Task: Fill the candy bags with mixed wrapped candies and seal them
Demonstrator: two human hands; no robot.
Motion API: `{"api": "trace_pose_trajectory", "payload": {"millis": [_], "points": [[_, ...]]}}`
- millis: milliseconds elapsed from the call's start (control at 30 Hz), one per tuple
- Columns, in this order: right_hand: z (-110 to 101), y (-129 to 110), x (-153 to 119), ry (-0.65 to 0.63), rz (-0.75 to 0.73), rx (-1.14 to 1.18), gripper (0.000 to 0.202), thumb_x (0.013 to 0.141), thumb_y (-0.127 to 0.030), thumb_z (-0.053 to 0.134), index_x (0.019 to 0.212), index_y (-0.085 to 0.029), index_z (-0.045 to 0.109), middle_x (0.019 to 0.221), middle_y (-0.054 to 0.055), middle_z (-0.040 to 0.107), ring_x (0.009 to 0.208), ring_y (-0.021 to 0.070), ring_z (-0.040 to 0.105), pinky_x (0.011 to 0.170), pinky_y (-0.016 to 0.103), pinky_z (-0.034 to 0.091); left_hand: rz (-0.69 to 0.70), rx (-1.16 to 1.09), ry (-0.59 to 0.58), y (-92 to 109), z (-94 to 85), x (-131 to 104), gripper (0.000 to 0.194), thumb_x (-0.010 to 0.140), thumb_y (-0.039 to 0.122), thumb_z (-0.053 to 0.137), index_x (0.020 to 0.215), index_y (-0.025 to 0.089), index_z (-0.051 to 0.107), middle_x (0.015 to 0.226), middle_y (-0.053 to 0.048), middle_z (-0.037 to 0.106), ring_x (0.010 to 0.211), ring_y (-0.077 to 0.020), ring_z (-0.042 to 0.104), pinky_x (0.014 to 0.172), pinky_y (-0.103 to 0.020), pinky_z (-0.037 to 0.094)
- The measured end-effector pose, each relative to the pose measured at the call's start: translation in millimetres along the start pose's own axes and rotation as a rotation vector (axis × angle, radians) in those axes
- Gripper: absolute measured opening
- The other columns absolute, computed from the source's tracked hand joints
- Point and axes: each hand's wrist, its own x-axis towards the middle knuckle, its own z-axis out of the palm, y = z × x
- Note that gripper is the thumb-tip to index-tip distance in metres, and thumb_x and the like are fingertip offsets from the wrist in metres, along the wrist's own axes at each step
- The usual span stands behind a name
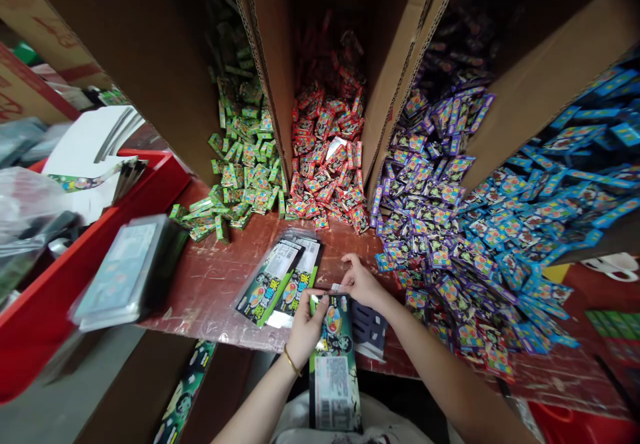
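My left hand (309,327) is closed on a green and black printed package (334,371), with the thumb on its front near the top. The package hangs over the table's front edge toward my lap. My right hand (359,281) is at the package's top edge, fingers curled and pinched near a small pale piece; what they hold is too small to make out. Beside my left hand, two similar packages in clear sleeves (273,277) overlap on the red table (220,304). A dark cut-out sheet in a clear sleeve (369,327) lies under my right wrist.
Upright cardboard boxes spill small green packets (250,184), red packets (327,184), purple packets (435,211) and blue packets (520,217). At the left are a stack of clear sleeves (120,271) and a red bin (95,251). White scissor handles (613,267) lie far right.
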Motion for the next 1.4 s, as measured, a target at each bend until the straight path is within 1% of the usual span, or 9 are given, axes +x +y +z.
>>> {"api": "trace_pose_trajectory", "payload": {"millis": [333, 467, 667, 800, 867, 1000, 1067, 1200, 1400], "points": [[14, 6, 1, 0.080, 0.000, 0.123, 0.047, 0.062, -0.013, 0.066, 0.097, -0.023, 0.036, 0.058, -0.009, 0.058, 0.054, 0.0138, 0.059, 0.056, 0.024, 0.043, 0.029, 0.076, 0.076, 18, -6.2, -6, 0.026, 0.079, 0.044, 0.057, 0.088, 0.020, 0.053, 0.079, 0.000, 0.056, 0.080, -0.0187, 0.053, 0.077, -0.030, 0.041], [13, 4, 4, 0.063, 0.020, 0.223, 0.051, 0.061, -0.018, 0.069, 0.098, -0.023, 0.034, 0.057, -0.008, 0.060, 0.051, 0.0133, 0.058, 0.054, 0.024, 0.044, 0.021, 0.062, 0.088, 17, -6.6, -6, 0.027, 0.078, 0.045, 0.058, 0.088, 0.020, 0.054, 0.079, 0.000, 0.056, 0.078, -0.0184, 0.054, 0.076, -0.030, 0.043], [14, 1, 5, 0.041, 0.025, 0.292, 0.054, 0.056, -0.013, 0.069, 0.096, -0.023, 0.035, 0.056, -0.011, 0.056, 0.050, 0.0114, 0.056, 0.052, 0.022, 0.043, 0.018, 0.065, 0.077, 7, -3.2, -5, 0.028, 0.078, 0.047, 0.058, 0.087, 0.021, 0.055, 0.076, 0.000, 0.059, 0.076, -0.0180, 0.056, 0.075, -0.030, 0.044], [10, 3, 1, 0.031, 0.023, 0.299, 0.051, 0.060, -0.021, 0.071, 0.098, -0.022, 0.037, 0.058, -0.008, 0.059, 0.053, 0.0130, 0.059, 0.055, 0.024, 0.045, 0.120, 0.113, 0.080, 6, -2.9, 5, 0.029, 0.082, 0.049, 0.051, 0.079, 0.020, 0.056, 0.088, -0.005, 0.064, 0.090, -0.0205, 0.058, 0.085, -0.033, 0.042], [7, 4, -1, 0.028, 0.024, 0.292, 0.046, 0.065, -0.025, 0.068, 0.099, -0.022, 0.038, 0.058, -0.007, 0.061, 0.056, 0.0144, 0.061, 0.058, 0.026, 0.047, 0.143, 0.140, 0.064, 9, -4.2, 16, 0.035, 0.084, 0.050, 0.047, 0.069, 0.020, 0.055, 0.093, -0.007, 0.065, 0.093, -0.0207, 0.059, 0.086, -0.032, 0.042], [0, 1, -4, 0.012, 0.004, 0.272, 0.039, 0.069, -0.024, 0.064, 0.099, -0.021, 0.041, 0.058, -0.006, 0.061, 0.061, 0.0159, 0.063, 0.061, 0.027, 0.048, 0.080, 0.188, 0.015, 17, -5.6, 39, 0.039, 0.074, 0.048, 0.060, 0.052, 0.020, 0.045, 0.058, 0.000, 0.058, 0.060, -0.0158, 0.057, 0.063, -0.027, 0.044], [-3, -1, -5, 0.018, -0.018, 0.261, 0.033, 0.071, -0.024, 0.062, 0.098, -0.020, 0.042, 0.061, -0.005, 0.061, 0.063, 0.0160, 0.063, 0.063, 0.028, 0.048, 0.051, 0.209, -0.023, 19, -4.7, 47, 0.032, 0.066, 0.044, 0.068, 0.057, 0.019, 0.051, 0.055, 0.002, 0.057, 0.055, -0.0144, 0.055, 0.059, -0.026, 0.043], [-6, -2, -8, -0.002, -0.066, 0.220, 0.034, 0.071, -0.018, 0.060, 0.101, -0.021, 0.043, 0.069, -0.002, 0.066, 0.071, 0.0163, 0.065, 0.071, 0.030, 0.047, 0.008, 0.236, -0.165, 22, -1.8, 55, 0.028, 0.061, 0.041, 0.071, 0.074, 0.017, 0.065, 0.070, -0.003, 0.068, 0.065, -0.0166, 0.061, 0.065, -0.027, 0.047], [-4, 0, -11, 0.030, -0.104, 0.226, 0.040, 0.068, -0.015, 0.059, 0.103, -0.021, 0.040, 0.067, -0.004, 0.065, 0.064, 0.0147, 0.061, 0.065, 0.028, 0.046, -0.020, 0.305, -0.243, 26, -0.5, 64, 0.028, 0.056, 0.039, 0.074, 0.069, 0.016, 0.067, 0.065, -0.003, 0.068, 0.061, -0.0172, 0.061, 0.061, -0.028, 0.046]]}}
